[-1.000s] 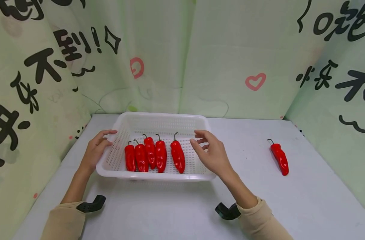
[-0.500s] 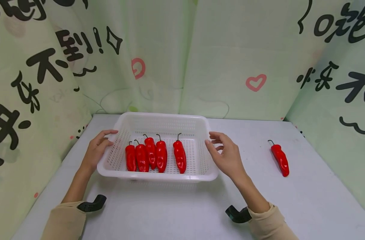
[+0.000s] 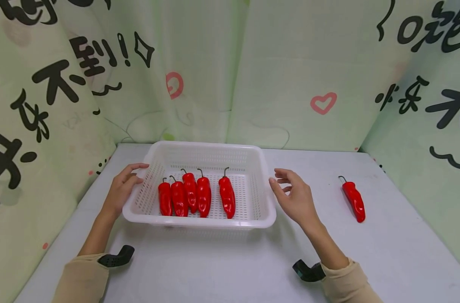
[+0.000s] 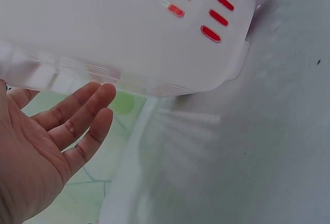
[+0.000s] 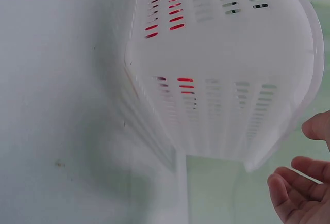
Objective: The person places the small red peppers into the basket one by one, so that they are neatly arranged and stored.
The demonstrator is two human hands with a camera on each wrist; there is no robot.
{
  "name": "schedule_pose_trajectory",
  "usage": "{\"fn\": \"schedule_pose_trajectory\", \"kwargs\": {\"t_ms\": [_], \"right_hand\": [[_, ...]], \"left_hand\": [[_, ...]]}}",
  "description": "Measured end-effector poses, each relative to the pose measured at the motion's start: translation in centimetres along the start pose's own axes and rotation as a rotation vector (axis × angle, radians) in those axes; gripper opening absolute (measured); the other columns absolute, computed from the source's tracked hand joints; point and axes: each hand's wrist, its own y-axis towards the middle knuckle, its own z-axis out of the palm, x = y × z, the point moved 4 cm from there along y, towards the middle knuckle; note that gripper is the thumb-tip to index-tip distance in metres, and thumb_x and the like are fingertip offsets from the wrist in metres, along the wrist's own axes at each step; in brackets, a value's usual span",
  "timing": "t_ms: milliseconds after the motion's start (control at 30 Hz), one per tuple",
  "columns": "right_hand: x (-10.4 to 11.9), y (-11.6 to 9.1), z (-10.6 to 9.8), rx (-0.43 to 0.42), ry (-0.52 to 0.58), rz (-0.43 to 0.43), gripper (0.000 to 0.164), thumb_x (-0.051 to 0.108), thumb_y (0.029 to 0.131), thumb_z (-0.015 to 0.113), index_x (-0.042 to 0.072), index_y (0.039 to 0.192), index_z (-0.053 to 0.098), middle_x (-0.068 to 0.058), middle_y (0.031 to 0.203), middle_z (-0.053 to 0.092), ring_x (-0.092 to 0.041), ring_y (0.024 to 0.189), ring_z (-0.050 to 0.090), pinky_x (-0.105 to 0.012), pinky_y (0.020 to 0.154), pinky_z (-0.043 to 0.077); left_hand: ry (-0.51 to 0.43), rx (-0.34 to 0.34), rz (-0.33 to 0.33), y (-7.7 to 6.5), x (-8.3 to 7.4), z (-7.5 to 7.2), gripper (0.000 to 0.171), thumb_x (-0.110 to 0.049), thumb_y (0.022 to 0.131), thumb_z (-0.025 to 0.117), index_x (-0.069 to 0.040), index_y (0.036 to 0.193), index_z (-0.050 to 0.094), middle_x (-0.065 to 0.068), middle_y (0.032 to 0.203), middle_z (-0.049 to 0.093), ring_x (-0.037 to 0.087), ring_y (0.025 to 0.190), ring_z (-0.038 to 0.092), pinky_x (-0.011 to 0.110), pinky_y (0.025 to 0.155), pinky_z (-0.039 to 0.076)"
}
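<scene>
Several glossy red peppers (image 3: 204, 195) with dark curved stems lie side by side in a white perforated plastic basket (image 3: 199, 223), one set a little apart on the right. My left hand (image 3: 119, 190) rests its fingertips at the basket's left rim. In the left wrist view its fingers (image 4: 77, 113) are loosely extended beside the basket wall. Just off the right rim hovers my right hand (image 3: 297, 201), relaxed and holding nothing; the right wrist view shows a gap between its fingers (image 5: 280, 190) and the basket. A single red pepper (image 3: 354, 202) lies on the table farther right.
The basket stands toward the back of a white table (image 3: 199, 269). Pale green curtains (image 3: 283, 75) with black lettering and pink hearts enclose the back and both sides. Each wrist carries a black camera mount (image 3: 309, 271).
My right hand has moved right, from over the basket's right side to outside its rim. The left hand stays at the left rim; the peppers keep their places.
</scene>
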Motion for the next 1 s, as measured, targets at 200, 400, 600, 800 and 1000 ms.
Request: {"fn": "schedule_pose_trajectory", "kwargs": {"t_ms": [200, 400, 600, 800, 1000], "right_hand": [[-1.6, -0.2, -1.0, -0.028, -0.045, 0.016, 0.038, 0.018, 0.099, 0.067, -0.002, 0.13, 0.063, -0.019, 0.123, 0.069, -0.033, 0.106, 0.068, -0.048, 0.082, 0.057], [-3.0, -0.6, -2.1, -0.045, -0.107, 0.047, 0.039, 0.02, 0.1, 0.065, -0.003, 0.131, 0.061, -0.021, 0.124, 0.068, -0.035, 0.105, 0.067, -0.045, 0.083, 0.058], [-4.4, -1.0, -3.4, -0.065, -0.156, 0.086, 0.041, 0.022, 0.1, 0.064, -0.003, 0.133, 0.06, -0.023, 0.125, 0.067, -0.038, 0.106, 0.067, -0.051, 0.084, 0.059], [-5.9, -1.3, -4.5, -0.068, -0.178, 0.119, 0.042, 0.024, 0.101, 0.064, -0.003, 0.133, 0.06, -0.022, 0.126, 0.067, -0.037, 0.106, 0.066, -0.02, 0.081, 0.052], [-7.2, -1.6, -5.3, -0.069, -0.166, 0.147, 0.044, 0.023, 0.1, 0.064, -0.004, 0.135, 0.058, -0.024, 0.126, 0.067, -0.038, 0.106, 0.065, -0.001, 0.075, 0.037]], "left_hand": [[0.009, 0.002, -0.007, 0.0, 0.1, 0.0, 0.045, -0.018, 0.102, 0.043, -0.01, 0.146, 0.051, 0.024, 0.141, 0.057, 0.009, 0.094, 0.065, 0.025, 0.076, 0.059], [0.004, -0.001, -0.006, 0.0, 0.2, 0.1, 0.045, -0.017, 0.102, 0.043, -0.009, 0.145, 0.051, 0.024, 0.141, 0.057, 0.008, 0.092, 0.065, 0.026, 0.076, 0.06], [-0.008, 0.002, -0.003, 0.1, 0.2, 0.1, 0.045, -0.017, 0.102, 0.043, -0.009, 0.145, 0.051, 0.024, 0.14, 0.058, 0.007, 0.092, 0.066, 0.026, 0.077, 0.06], [-0.008, -0.001, -0.001, 0.1, 0.2, 0.0, 0.045, -0.017, 0.102, 0.043, -0.009, 0.145, 0.05, 0.024, 0.141, 0.057, 0.007, 0.092, 0.066, 0.026, 0.076, 0.06], [-0.005, -0.002, -0.004, 0.0, 0.1, 0.0, 0.045, -0.017, 0.102, 0.043, -0.009, 0.145, 0.05, 0.024, 0.141, 0.057, 0.007, 0.093, 0.065, 0.026, 0.076, 0.06]]}}
